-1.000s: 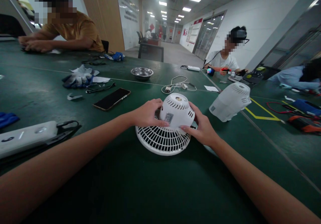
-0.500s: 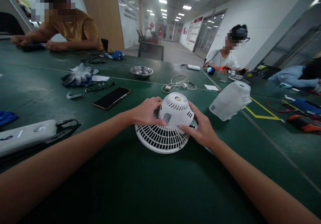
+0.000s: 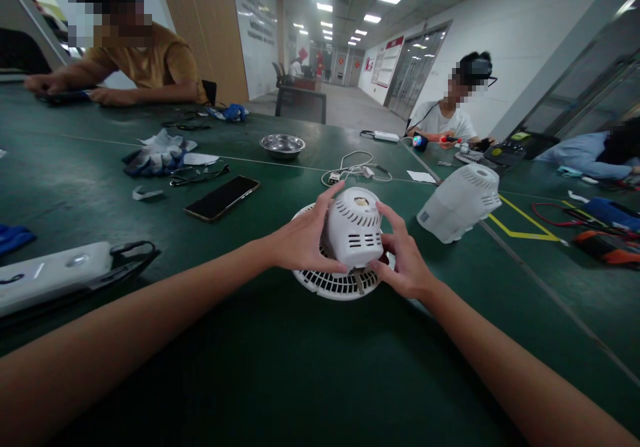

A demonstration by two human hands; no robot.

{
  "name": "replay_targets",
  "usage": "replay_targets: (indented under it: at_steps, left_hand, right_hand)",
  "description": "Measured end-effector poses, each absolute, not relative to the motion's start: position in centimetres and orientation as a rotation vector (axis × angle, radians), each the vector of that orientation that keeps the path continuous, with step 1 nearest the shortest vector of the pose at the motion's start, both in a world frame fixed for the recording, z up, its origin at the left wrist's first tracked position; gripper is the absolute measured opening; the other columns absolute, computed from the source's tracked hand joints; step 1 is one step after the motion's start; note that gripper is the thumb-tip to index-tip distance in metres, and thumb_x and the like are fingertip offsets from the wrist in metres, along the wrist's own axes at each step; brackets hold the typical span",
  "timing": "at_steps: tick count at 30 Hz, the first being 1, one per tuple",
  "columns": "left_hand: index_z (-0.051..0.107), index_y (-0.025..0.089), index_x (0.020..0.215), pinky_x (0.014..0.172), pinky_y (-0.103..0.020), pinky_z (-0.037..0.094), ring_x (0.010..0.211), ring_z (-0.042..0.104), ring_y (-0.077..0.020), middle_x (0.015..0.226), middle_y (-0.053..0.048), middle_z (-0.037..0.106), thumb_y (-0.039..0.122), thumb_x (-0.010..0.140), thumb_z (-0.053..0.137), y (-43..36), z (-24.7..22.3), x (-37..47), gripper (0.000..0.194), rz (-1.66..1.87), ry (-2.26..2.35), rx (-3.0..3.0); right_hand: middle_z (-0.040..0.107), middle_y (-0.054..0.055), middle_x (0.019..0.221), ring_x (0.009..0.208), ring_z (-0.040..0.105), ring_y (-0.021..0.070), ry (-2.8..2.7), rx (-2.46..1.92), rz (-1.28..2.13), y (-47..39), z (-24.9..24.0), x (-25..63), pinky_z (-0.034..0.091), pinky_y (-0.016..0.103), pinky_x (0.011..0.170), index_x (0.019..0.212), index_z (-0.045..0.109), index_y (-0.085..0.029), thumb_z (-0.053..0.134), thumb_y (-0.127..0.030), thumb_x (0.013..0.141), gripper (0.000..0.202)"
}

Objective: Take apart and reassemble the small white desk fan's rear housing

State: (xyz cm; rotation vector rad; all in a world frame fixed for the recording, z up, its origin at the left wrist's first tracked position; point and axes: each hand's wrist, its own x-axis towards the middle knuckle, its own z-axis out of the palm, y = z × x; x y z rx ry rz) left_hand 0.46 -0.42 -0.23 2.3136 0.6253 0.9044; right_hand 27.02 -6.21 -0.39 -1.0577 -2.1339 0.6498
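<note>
A white vented motor housing (image 3: 354, 230) sits on top of a round white fan grille (image 3: 333, 285), which rests on the green table. My left hand (image 3: 310, 237) grips the housing's left side, thumb along its lower edge and fingers up beside it. On the right side my right hand (image 3: 404, 257) holds the same housing, index finger near its top and thumb low at the front. Slots face me, and a small metallic piece (image 3: 359, 280) shows below the housing's front edge.
To the right lies a translucent white plastic shell (image 3: 460, 201). A phone (image 3: 223, 197), gloves (image 3: 159, 152), a metal bowl (image 3: 283, 145) and a white cable (image 3: 357, 169) lie farther back. A white device (image 3: 55, 273) is at left. Several people sit around the table.
The housing and grille have turned, so slots now face me instead of the label. Both hands have shifted their hold, with the left fingers now raised along the housing.
</note>
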Motion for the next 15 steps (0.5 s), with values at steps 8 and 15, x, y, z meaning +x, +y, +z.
replay_targets:
  at_steps: [8, 15]
  left_hand:
    - [0.001, 0.032, 0.168, 0.115, -0.067, 0.044, 0.142, 0.050, -0.0483, 0.168, -0.022, 0.032, 0.051, 0.068, 0.093, -0.6, -1.1, 1.3, 0.137, 1.060, 0.528, 2.415]
    - [0.017, 0.034, 0.162, 0.106, -0.061, 0.052, 0.128, 0.060, -0.0426, 0.159, -0.018, 0.043, 0.050, 0.067, 0.092, -0.2, -1.6, 0.7, 0.122, 1.081, 0.526, 2.425]
  right_hand:
    - [0.067, -0.002, 0.080, 0.061, 0.065, 0.0210, -2.066, -0.949, 0.820, -6.1, -0.6, 26.9, 0.057, 0.037, 0.054, 0.165, 0.016, -0.036, 0.073, -0.031, 0.085, 0.099]
    - [0.063, -0.006, 0.075, 0.058, 0.062, 0.0172, -2.078, -0.983, 0.823, -6.3, -0.1, 26.6, 0.054, 0.031, 0.052, 0.164, 0.021, -0.037, 0.075, -0.020, 0.080, 0.101]
